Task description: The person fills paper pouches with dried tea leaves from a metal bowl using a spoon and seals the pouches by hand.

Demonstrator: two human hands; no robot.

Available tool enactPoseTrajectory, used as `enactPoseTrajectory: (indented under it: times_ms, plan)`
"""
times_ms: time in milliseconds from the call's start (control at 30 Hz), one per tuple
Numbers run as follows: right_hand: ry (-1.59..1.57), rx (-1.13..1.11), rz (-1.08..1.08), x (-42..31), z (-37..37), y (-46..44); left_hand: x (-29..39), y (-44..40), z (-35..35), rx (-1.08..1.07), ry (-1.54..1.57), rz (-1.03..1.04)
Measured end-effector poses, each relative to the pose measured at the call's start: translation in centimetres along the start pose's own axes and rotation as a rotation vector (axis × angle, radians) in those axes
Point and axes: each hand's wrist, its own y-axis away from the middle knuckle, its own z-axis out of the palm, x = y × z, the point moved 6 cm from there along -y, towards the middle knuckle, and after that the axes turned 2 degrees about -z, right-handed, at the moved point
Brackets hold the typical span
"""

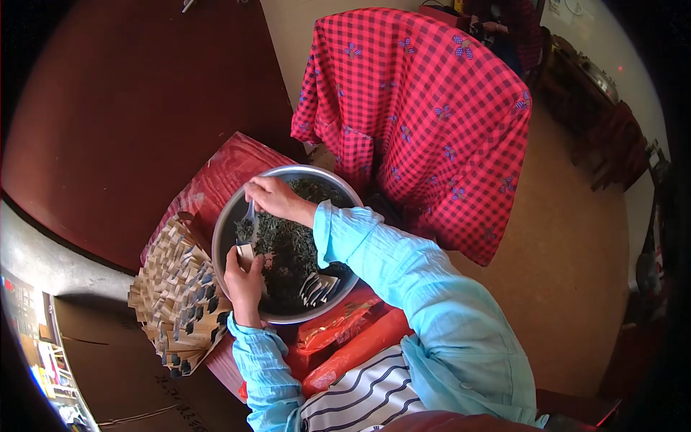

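Over a wide metal basin [350, 183] of dark green dried leaves [288, 241], both my hands are at work. My right hand [277, 198] is closed round the handle of a spoon [251, 214], whose bowl end carries leaves at the basin's left side. Just below the spoon, my left hand [245, 284] grips a small paper packet [246, 255] between thumb and fingers. Several more packets [319, 288] lie on the leaves at the basin's lower right. Whether the held packet contains leaves I cannot tell.
Left of the basin, many small paper packets [180, 288] are heaped, some with dark ends. A red-topped table [209, 176] lies beneath. Red plastic [353, 331] sits by my lap. A red checked cloth [425, 122] drapes something beyond the basin. A person [504, 29] is at the back.
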Motion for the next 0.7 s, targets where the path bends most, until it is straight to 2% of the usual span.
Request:
enactPoseTrajectory:
  times_ms: [33,100,200,267,333,433,500,533,567,633,700]
  plan:
    - [0.0,0.001,0.002,-0.1,0.2,0.1,0.0,0.0,0.0,0.016,-0.025,0.028]
    - [0.227,-0.006,-0.095,-0.7,0.6,0.3,0.4,0.1,-0.1,0.033,-0.05,0.053]
    - [0.304,-0.004,-0.129,-1.0,0.7,0.4,0.7,0.2,-0.1,-0.031,-0.018,-0.041]
    - [0.377,0.021,-0.192,-1.3,0.7,0.6,1.1,0.3,-0.1,-0.012,-0.039,0.078]
    - [0.45,0.046,-0.255,-2.3,0.8,1.2,0.9,0.2,0.0,-0.033,-0.036,0.062]
    - [0.469,-0.186,-0.294,-3.6,2.9,2.7,0.9,0.2,0.2,-0.035,-0.052,0.076]
    - [0.589,-0.285,-0.319,-3.5,4.4,3.6,1.0,0.2,0.0,-0.019,-0.074,0.104]
    - [0.58,-0.248,-0.429,-3.7,5.0,4.2,1.2,0.2,0.0,-0.061,-0.063,0.09]
    - [0.58,-0.249,-0.429,-3.6,5.3,4.3,1.2,0.1,0.2,-0.103,-0.051,0.075]
    - [0.568,-0.204,-0.642,-4.7,5.7,4.8,1.3,0.1,0.1,-0.072,-0.042,0.094]
    - [0.598,-0.165,-0.714,-5.3,5.3,4.8,1.4,0.2,0.0,-0.04,-0.033,0.112]
